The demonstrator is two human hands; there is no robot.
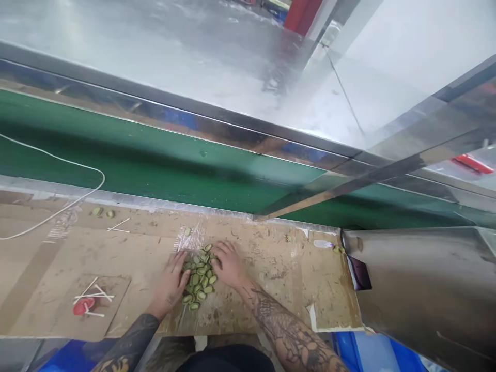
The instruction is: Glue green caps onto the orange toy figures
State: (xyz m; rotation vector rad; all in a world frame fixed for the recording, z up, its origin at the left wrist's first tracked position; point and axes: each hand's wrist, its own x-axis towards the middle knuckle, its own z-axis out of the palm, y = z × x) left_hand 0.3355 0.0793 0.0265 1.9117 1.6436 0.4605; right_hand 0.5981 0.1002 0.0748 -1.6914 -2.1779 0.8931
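A loose pile of small oval green pieces (201, 276) lies on the cardboard-covered table, between my two hands. My left hand (173, 279) rests flat along the left side of the pile, its fingers spread and its thumb touching the nearest pieces. At the pile's upper right, my right hand (229, 263) lies palm down with its fingers apart, thumb and fingertips against the edge pieces. Neither hand grips anything that I can see. One more green piece (188, 232) sits apart on clear tape above the pile.
A red cap (83, 306) with white cotton swabs is on a cardboard square (116, 294) at left. A green belt (174, 170) runs behind the table. A metal housing (422, 289) bounds the right side. A white cable (77, 199) crosses the left. A small bottle (323, 244) lies far right.
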